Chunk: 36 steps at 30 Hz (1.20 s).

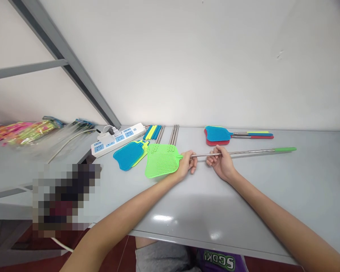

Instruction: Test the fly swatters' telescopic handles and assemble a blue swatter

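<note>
A green fly swatter (162,161) with a long extended metal rod and a green grip at its right end lies across both hands above the table. My left hand (186,165) is closed around the rod just beside the swatter's head. Farther along, the fingers of my right hand (222,163) curl round the middle of the rod. Left of the green head are a blue swatter head (128,155) and a yellow one (143,153) partly under it. Behind them lie several blue and yellow grips (153,132) and bare metal rods (174,135).
A white power strip (119,139) with plugs and cables lies at the back left. Stacked swatters (218,134) in blue, red and yellow rest near the wall. Bagged colourful items (25,130) lie on the left table. A blurred patch covers something at the lower left.
</note>
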Available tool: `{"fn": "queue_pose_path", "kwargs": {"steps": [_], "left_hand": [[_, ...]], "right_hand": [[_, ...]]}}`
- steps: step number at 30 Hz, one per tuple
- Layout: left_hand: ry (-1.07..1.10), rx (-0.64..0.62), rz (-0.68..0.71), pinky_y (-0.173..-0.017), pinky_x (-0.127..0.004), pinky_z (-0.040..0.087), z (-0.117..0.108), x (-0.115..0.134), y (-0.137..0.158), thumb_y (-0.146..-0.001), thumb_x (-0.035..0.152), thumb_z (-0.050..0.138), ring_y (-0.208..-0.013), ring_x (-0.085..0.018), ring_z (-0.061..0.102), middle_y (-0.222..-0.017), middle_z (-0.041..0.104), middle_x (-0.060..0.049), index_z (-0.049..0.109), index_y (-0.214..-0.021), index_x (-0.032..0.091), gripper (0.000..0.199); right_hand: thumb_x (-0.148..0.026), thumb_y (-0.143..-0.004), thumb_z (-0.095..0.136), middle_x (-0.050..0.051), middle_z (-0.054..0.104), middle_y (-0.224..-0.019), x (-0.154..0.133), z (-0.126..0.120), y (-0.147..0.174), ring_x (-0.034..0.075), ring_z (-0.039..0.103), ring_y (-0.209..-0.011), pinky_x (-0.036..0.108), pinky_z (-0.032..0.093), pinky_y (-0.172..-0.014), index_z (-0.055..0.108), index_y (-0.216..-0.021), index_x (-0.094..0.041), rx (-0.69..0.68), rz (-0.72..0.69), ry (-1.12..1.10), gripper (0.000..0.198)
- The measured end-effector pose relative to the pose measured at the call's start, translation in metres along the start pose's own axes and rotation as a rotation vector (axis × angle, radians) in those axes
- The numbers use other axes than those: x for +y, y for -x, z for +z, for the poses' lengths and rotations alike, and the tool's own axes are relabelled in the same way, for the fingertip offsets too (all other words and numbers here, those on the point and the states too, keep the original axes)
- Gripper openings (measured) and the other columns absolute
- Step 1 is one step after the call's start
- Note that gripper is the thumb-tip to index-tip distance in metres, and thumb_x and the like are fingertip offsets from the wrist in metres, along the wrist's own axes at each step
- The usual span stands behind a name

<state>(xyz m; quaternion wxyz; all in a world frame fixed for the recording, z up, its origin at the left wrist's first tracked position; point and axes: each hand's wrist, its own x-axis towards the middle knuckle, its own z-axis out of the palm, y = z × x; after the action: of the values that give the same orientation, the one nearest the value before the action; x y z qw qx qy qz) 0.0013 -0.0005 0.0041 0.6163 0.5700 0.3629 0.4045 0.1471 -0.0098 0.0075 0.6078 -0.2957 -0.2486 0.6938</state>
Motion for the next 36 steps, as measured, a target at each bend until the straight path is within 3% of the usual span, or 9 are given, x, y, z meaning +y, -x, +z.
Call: {"fn": "queue_pose_path", "kwargs": {"steps": [9,15,25,36], "left_hand": [[0.077,-0.125,-0.004,-0.034,-0.021,0.029,0.001,0.002,0.004,-0.079,0.044,0.024,-0.027,-0.008,0.036,-0.029,0.034,0.005,0.046,-0.049,0.015,0.047],[0.027,-0.101,-0.002,-0.035,-0.021,0.03,0.003,0.004,0.009,-0.079,0.045,0.024,-0.028,-0.008,0.035,-0.03,0.035,0.004,0.046,-0.05,0.015,0.047],[0.001,-0.115,0.023,-0.04,-0.022,0.03,0.002,0.005,0.011,-0.081,0.04,0.022,-0.031,-0.009,0.036,-0.032,0.036,0.004,0.047,-0.051,0.015,0.046],[-0.048,-0.164,0.0,-0.042,-0.023,0.031,0.003,0.003,0.014,-0.082,0.044,0.02,-0.033,-0.009,0.035,-0.032,0.036,0.003,0.049,-0.052,0.015,0.05]], "right_hand": [[-0.036,-0.079,0.034,-0.003,0.031,-0.038,-0.002,0.003,0.009,0.012,0.039,-0.038,0.025,0.032,-0.041,0.034,-0.039,-0.019,-0.097,-0.038,0.125,0.044],[-0.044,-0.077,0.032,-0.002,0.032,-0.036,-0.002,0.002,0.009,0.013,0.041,-0.038,0.026,0.033,-0.04,0.035,-0.036,-0.02,-0.167,0.045,0.248,0.048],[-0.047,-0.078,0.026,0.0,0.037,-0.034,0.004,-0.001,0.008,0.014,0.042,-0.038,0.028,0.034,-0.045,0.038,-0.036,-0.02,-0.272,0.031,0.365,0.051],[-0.05,-0.08,0.021,0.001,0.042,-0.04,0.004,-0.004,0.016,0.015,0.047,-0.046,0.029,0.035,-0.054,0.038,-0.04,-0.019,-0.264,-0.003,0.514,0.053]]}}
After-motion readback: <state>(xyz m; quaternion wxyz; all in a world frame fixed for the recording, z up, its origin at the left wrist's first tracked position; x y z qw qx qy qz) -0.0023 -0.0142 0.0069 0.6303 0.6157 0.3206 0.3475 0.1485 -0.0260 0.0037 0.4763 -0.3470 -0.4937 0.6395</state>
